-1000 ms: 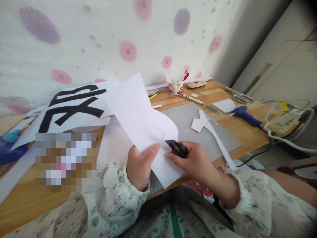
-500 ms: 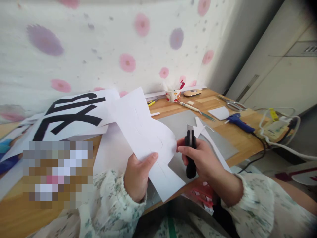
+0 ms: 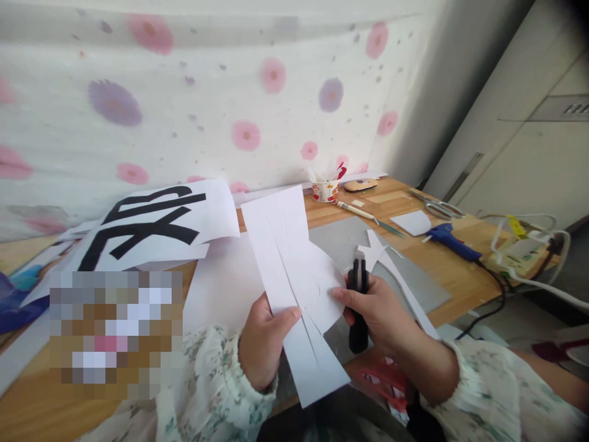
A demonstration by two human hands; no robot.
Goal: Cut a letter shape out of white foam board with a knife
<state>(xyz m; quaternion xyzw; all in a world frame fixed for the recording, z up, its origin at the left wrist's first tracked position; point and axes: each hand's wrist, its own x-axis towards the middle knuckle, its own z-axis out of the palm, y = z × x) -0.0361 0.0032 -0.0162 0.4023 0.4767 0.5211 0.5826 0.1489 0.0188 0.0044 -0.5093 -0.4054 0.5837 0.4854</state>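
Note:
A white paper piece (image 3: 288, 264) with thin slits and a rounded right side is held up over the front of the table. My left hand (image 3: 269, 337) pinches its lower left part, thumb on top. My right hand (image 3: 375, 307) is closed around a black cutter knife (image 3: 358, 307), its blade end pointing up and away from me. The right thumb and a finger also touch the paper's rounded right edge. Beneath lies a grey cutting mat (image 3: 414, 279) with white paper scraps (image 3: 372, 250) on it.
White sheets with black strokes (image 3: 156, 230) lie at the left. Behind are a patterned cup (image 3: 324, 190) and a mouse (image 3: 361, 185). Scissors (image 3: 442, 207), a blue glue gun (image 3: 455, 242) and a power strip (image 3: 518, 248) with cables are at the right.
The paper has turned a little more upright and its slit has spread wider. My right thumb now meets the paper's edge. The camera view has tilted slightly up.

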